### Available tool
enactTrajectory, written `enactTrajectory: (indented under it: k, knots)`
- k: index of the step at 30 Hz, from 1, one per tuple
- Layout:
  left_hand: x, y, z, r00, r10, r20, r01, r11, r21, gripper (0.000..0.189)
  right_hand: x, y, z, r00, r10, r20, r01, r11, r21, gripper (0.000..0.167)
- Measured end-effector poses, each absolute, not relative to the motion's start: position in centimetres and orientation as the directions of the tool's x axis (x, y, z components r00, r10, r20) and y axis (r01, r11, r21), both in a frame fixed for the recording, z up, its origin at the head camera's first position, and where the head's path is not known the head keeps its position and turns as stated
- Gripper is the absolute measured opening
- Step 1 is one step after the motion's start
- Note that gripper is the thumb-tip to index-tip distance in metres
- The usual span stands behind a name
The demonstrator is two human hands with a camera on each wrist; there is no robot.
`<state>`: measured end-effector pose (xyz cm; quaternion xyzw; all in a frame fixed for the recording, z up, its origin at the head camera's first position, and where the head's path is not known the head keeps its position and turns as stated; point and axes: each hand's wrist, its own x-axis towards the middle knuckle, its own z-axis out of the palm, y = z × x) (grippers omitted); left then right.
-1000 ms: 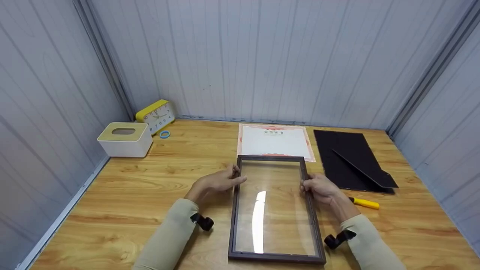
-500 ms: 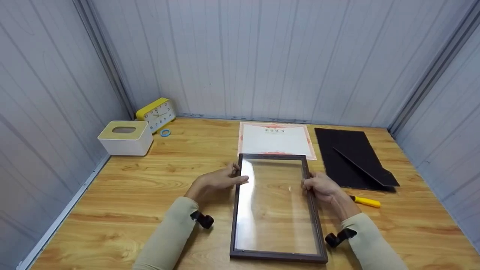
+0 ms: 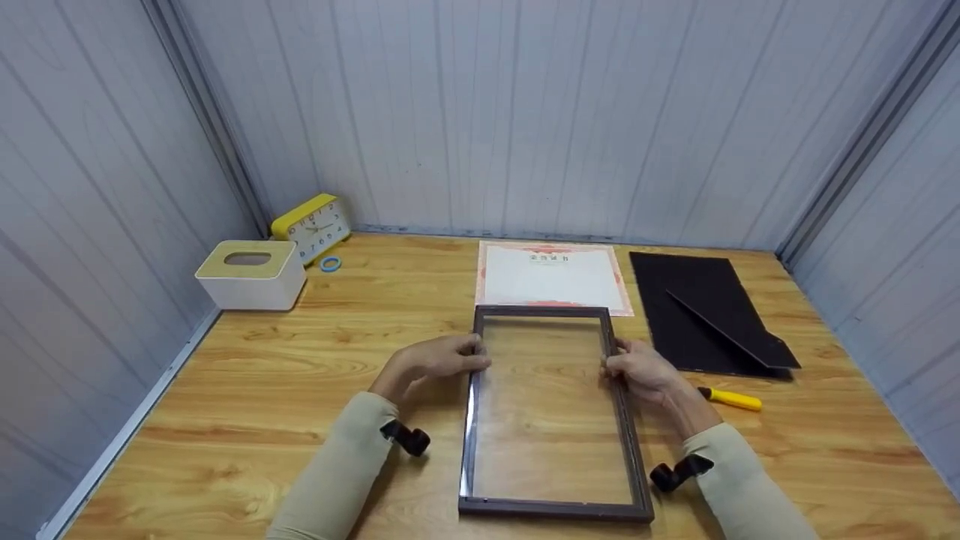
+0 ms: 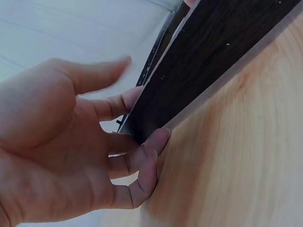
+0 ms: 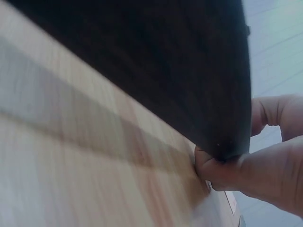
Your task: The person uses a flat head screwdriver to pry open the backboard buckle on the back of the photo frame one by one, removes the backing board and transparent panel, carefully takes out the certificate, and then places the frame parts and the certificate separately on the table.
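A dark brown picture frame [image 3: 556, 508] with a clear pane [image 3: 551, 420] lies lengthwise before me in the head view. My left hand [image 3: 442, 356] holds its left side near the far end, the thumb over the edge. In the left wrist view, fingertips [image 4: 150, 172] meet the bottom of the dark side rail [image 4: 189, 66], and the thumb stands away from it. My right hand [image 3: 643, 371] grips the opposite side, thumb on top. The right wrist view shows right fingers [image 5: 215, 172] around the rail's lower edge, with wood tabletop [image 5: 85, 175] and a shadow beneath.
Beyond the frame lies a red-bordered certificate [image 3: 551, 277]. At right are a black backing board [image 3: 675, 330] with a stand flap [image 3: 731, 330] and a yellow-handled tool [image 3: 735, 399]. A tissue box [image 3: 251, 289], alarm clock [image 3: 319, 225] and blue ring [image 3: 330, 264] stand at far left.
The bright reflection has slid from the middle of the pane to the left rail, so the frame's tilt has shifted slightly. My left thumb and fingers have drawn closer together; the right hand keeps its grip.
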<state>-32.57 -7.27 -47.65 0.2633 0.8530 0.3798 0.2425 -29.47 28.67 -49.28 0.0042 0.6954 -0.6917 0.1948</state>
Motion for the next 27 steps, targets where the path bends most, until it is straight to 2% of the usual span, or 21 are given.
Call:
enactTrajectory:
  k: [2,5,10,13,17,21,24,27]
  knots:
    - [-32.5,-7.1,-47.7,-0.744,0.634,-0.210,0.269,0.573,0.774,0.019,-29.4,28.7,-49.3,-0.922,-0.279,-0.268,0.253,0.090,-0.963,0.059]
    - [-32.4,-6.8,-47.8,-0.738,0.645,-0.200,0.292,0.572,0.766,0.019,-29.2,28.9,-49.3,-0.939,-0.261,-0.224,0.163,0.236,-0.958,0.049]
    - [-32.3,-6.5,-47.7,-0.741,0.642,-0.196,0.312,0.588,0.746,0.018,-29.0,29.3,-49.1,-0.965,-0.197,-0.175,0.065,0.465,-0.883,0.031]
    - [-32.2,-6.5,-47.8,-0.742,0.638,-0.205,0.320,0.606,0.728,0.019,-29.0,29.6,-49.0,-0.949,-0.229,-0.215,0.074,0.501,-0.862,0.025]
    - [-32.2,-6.5,-47.7,-0.744,0.631,-0.219,0.325,0.628,0.707,0.020,-29.1,30.1,-49.0,-0.920,-0.301,-0.251,0.079,0.485,-0.871,0.028]
    - [-32.1,-6.5,-47.6,-0.754,0.619,-0.220,0.313,0.633,0.708,0.022,-29.4,30.3,-49.1,-0.912,-0.339,-0.229,0.031,0.501,-0.865,0.020]
    - [-31.6,-6.3,-47.5,-0.785,0.586,-0.201,0.300,0.644,0.704,0.021,-29.4,29.9,-49.2,-0.914,-0.351,-0.205,-0.018,0.537,-0.843,0.021]
    - [-30.9,-5.3,-47.0,-0.845,0.520,-0.128,0.309,0.668,0.677,0.022,-29.4,30.0,-49.0,-0.921,-0.331,-0.205,-0.020,0.565,-0.825,0.019]
